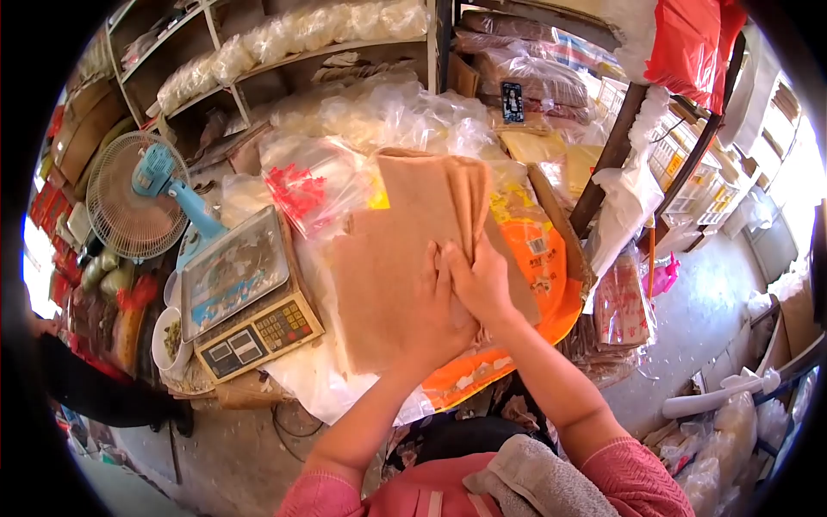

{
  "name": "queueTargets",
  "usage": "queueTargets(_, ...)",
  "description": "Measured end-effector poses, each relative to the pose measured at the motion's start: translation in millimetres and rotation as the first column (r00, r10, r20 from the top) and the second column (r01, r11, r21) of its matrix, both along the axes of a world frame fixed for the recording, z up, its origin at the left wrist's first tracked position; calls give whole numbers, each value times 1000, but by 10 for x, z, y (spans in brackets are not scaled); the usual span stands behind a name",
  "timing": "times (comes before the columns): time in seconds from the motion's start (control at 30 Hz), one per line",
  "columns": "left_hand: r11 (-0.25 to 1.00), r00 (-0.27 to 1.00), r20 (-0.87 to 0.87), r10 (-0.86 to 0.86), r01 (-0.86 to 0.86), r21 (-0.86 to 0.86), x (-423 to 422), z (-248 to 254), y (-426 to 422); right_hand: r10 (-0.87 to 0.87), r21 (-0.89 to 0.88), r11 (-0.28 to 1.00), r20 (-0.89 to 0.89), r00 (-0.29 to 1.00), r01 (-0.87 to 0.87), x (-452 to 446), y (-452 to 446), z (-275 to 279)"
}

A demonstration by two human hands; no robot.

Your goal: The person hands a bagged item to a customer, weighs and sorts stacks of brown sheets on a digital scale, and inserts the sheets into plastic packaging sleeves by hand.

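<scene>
A stack of thin, flat brown sheets (379,267) lies in front of me, its material not certain from here. Its upper right part is gathered into soft folds (465,194). My left hand (435,319) rests flat on the top sheet with its fingers stretched forward. Beside it, my right hand (482,280) closes thumb and fingers on the folded edge of the sheets. An orange and yellow printed bag (538,250) spreads beneath the stack on the right, and clear plastic (323,379) lies under its near left side.
Left of the stack stands a digital scale (258,332) with a metal tray (237,276). A blue fan (155,185) and a white bowl (164,349) are farther left. Plastic bags (379,112) heap behind. A phone (512,102) stands at the back, near a dark post (612,164).
</scene>
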State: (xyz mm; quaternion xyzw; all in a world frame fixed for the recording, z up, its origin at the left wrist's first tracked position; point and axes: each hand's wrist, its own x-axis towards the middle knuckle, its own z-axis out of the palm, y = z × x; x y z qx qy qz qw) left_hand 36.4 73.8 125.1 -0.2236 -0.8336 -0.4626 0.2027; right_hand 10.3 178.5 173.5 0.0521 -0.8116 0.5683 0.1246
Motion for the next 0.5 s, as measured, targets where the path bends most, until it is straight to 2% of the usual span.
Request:
queueTargets(0.03, 998, 998, 6, -56, 56, 5, -22, 17, -53, 26, -16, 1000, -19, 999, -26, -38, 95, 6)
queueTargets(0.1, 960, 1000, 12, 2, -5, 279, -151, 80, -221, 82, -47, 995, -58, 995, -85, -80, 267, 106)
queueTargets(0.13, 912, 999, 25, 30, -38, 408, -221, 109, -329, 204, -205, 960, 50, 978, -190, -90, 361, 184)
queueTargets(0.17, 845, 998, 42, 57, -70, 529, -267, 120, -431, 267, -317, 917, 34, 963, -243, -139, 422, 185)
queueTargets(0.2, 755, 969, 202, -138, -29, 655, -328, 64, -546, 327, -424, 857, 10, 945, -292, -197, 471, 167)
queueTargets(0.27, 513, 745, 384, -546, -65, 856, -469, -97, -713, 398, -599, 727, -29, 917, -334, -319, 509, 129)
queueTargets(0.37, 617, 697, 560, -448, -212, 758, -456, 25, -603, 233, -486, 864, 157, 960, -130, -576, 521, -85)
queueTargets(0.47, 690, 736, 580, -350, -217, 691, -463, 20, -522, 463, -685, 702, 230, 856, -195, -908, 714, -450)
queueTargets(0.5, 791, 769, 596, -231, -209, 576, -533, -26, -562, 483, -701, 690, 260, 836, -181, -1037, 788, -646)
